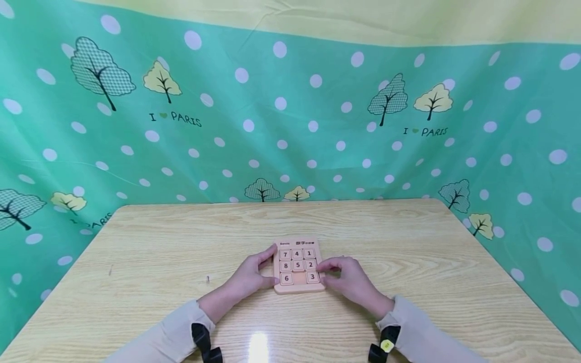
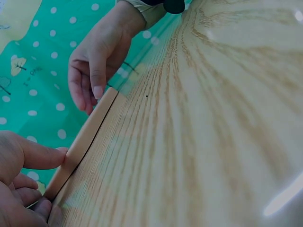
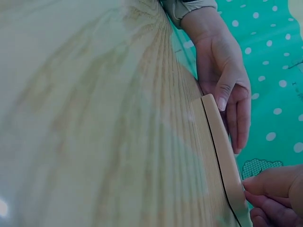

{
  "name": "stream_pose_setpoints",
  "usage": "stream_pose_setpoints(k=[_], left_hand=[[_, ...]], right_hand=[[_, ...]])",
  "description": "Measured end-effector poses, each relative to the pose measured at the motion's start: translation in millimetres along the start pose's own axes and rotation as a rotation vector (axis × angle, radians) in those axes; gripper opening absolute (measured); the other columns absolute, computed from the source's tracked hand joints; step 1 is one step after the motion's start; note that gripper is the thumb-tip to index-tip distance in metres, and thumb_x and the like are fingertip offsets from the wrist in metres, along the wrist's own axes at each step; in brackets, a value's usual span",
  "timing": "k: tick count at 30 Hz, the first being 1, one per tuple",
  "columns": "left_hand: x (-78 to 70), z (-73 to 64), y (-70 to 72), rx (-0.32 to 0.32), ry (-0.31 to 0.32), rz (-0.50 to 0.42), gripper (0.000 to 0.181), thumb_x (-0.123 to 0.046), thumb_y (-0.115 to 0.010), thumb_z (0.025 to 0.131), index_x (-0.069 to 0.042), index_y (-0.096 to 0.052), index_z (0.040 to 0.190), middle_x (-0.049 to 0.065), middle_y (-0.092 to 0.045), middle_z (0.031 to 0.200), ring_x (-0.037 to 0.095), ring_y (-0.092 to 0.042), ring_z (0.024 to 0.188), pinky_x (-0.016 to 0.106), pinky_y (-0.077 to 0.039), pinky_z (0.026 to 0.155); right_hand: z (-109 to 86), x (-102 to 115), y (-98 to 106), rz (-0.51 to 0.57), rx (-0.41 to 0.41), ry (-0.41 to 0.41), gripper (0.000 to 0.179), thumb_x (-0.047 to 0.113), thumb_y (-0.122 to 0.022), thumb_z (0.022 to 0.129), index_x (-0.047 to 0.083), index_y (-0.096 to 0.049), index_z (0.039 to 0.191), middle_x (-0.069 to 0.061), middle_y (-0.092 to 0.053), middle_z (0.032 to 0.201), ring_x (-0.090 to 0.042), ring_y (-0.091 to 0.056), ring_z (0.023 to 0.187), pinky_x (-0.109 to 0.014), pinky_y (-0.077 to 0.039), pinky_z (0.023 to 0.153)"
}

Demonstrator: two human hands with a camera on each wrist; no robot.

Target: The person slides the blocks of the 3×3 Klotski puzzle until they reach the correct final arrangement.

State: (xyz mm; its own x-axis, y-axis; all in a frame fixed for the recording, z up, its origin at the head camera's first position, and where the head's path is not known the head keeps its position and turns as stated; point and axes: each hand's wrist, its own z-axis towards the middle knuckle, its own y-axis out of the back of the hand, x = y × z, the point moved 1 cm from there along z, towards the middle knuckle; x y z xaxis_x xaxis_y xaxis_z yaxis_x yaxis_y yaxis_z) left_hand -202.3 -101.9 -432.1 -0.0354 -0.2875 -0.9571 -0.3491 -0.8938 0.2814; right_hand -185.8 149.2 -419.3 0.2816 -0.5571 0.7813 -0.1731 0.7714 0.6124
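In the head view, a pink number board [image 1: 299, 289] lay flat near the middle of the table [image 1: 386, 227], between the two hands. Its tiles read 7, 4, 1 along the top, 8, 5, 2 beneath, then 6 and 3 with a gap [image 1: 299, 278] between them. The left hand [image 1: 248, 274] held the board's left side, one finger by the upper corner and the thumb by the lower; the right hand [image 1: 351, 281] pinched the opposite edge with thumb and forefinger. The step looked like steadying a sliding puzzle partway through its shuffling. The next move seemed to call for a fingertip on a tile bordering the gap — the 5, the 6 or the 3 — while the other hand braced the frame. The table was pale and wood-grained, with a bright glare [image 1: 258, 348] at its near edge; behind it hung a green cloth [image 1: 313, 121] with pale dots and printed trees.

In the left wrist view, the left thumb pressed the board's side with the fingers curled near its corner; the tile faces could not be seen.

In the right wrist view, the right thumb met the board's edge, fingers bent below it — whether any reached underneath, I could not tell.
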Motion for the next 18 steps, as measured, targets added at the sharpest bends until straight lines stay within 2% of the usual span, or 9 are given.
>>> stream_pose_setpoints(k=[9,18], left_hand=[[0.4,-0.6,-0.3,-0.003,-0.003,-0.009,0.081,0.003,-0.073,0.075,0.002,-0.030,0.144,0.016,-0.029,0.151,0.032,-0.033,0.136,0.037,-0.030,0.110],[-2.6,-1.9,-0.5,-0.006,-0.005,-0.019,0.081,0.004,-0.073,0.075,0.002,-0.031,0.144,0.017,-0.030,0.150,0.033,-0.034,0.135,0.041,-0.029,0.111]], right_hand=[[1.9,-0.8,-8.0,0.016,0.000,0.001,0.019,0.004,-0.073,0.077,0.012,-0.073,0.094,0.001,-0.071,0.096,-0.016,-0.061,0.091,-0.029,-0.051,0.083],[3.7,2.9,-15.5,0.045,0.001,0.036,0.019,0.005,-0.073,0.077,0.009,-0.072,0.095,-0.001,-0.071,0.094,-0.017,-0.061,0.088,-0.026,-0.051,0.079]])
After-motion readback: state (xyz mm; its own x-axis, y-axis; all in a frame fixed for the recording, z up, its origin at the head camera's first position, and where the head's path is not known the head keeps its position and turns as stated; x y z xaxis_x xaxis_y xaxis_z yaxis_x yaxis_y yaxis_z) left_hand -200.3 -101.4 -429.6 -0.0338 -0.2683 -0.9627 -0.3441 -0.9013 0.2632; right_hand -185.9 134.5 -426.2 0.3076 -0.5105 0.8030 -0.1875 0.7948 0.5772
